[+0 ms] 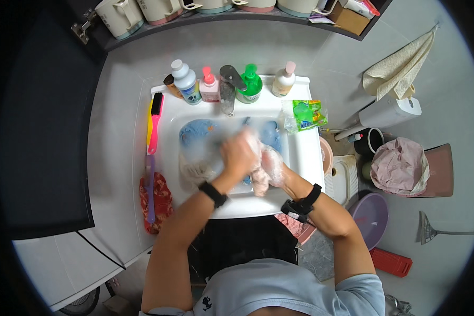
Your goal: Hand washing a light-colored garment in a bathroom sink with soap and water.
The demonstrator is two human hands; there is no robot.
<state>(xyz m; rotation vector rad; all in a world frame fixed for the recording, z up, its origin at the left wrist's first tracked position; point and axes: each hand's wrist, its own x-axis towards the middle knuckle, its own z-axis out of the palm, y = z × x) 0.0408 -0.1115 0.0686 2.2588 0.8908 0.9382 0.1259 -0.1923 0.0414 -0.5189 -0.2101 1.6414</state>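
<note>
Soapy cloth being scrubbed by hand over a white sink [305, 158].

The sink is taken as the landmark: blue garments [197, 131] are seen lying soaked in its basin, a tap [227, 87] and a row of bottles [247, 84] are ranged along its back rim, and a pink-and-yellow brush [154, 124] is laid on its left rim. Over the basin's front, toward the right, a small sudsy cloth [259, 179] is bunched between both hands. The left hand [239, 152] is closed over it from above; the right hand [273, 166] is curled shut around it from beside, foam-covered. The cloth is judged soft, limp, water-heavy and slippery with lather; it is best gripped in a gathered bunch, not by an edge.
</note>
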